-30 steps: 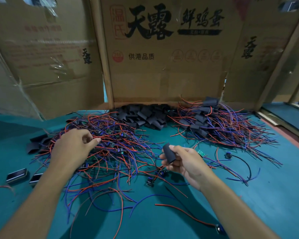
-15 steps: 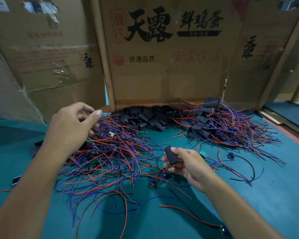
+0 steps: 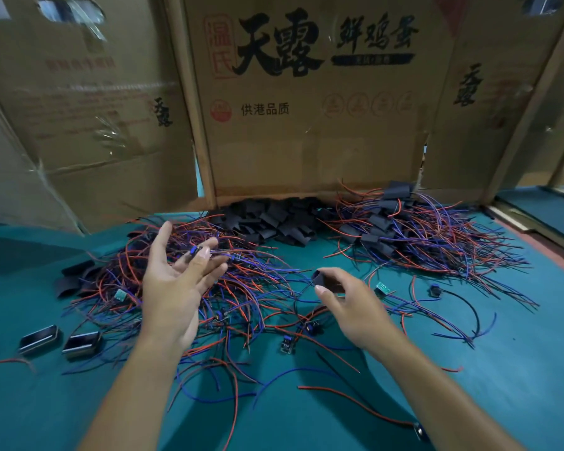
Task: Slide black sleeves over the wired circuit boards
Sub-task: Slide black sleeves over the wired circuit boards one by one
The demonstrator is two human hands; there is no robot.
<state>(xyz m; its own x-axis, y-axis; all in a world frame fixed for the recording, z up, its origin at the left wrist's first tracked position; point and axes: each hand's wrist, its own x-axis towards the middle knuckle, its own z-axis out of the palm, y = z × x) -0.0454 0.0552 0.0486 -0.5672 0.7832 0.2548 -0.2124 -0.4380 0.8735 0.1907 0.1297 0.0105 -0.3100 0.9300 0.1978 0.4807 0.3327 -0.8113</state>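
My left hand (image 3: 176, 288) is raised palm up over the tangle of red and blue wired circuit boards (image 3: 251, 288). Its fingertips pinch one small wired circuit board (image 3: 195, 252), whose wires trail off to the right. My right hand (image 3: 352, 304) holds a black sleeve (image 3: 321, 277) between thumb and fingers, its open end turned toward the left hand. The two hands are apart. A heap of loose black sleeves (image 3: 267, 219) lies against the cardboard wall. To its right is a pile of boards with sleeves on them (image 3: 385, 222).
Cardboard walls (image 3: 306, 141) close off the back of the teal table (image 3: 518, 369). Two shiny dark rectangular parts (image 3: 39, 340) (image 3: 82, 345) sit at the left. Stray wires, a green board (image 3: 381, 289) and a black-wired part (image 3: 435, 289) lie to the right.
My left hand has come off the wire pile, turned palm up and moved toward the centre with a board pinched in its fingers. My right hand still holds the sleeve in about the same place.
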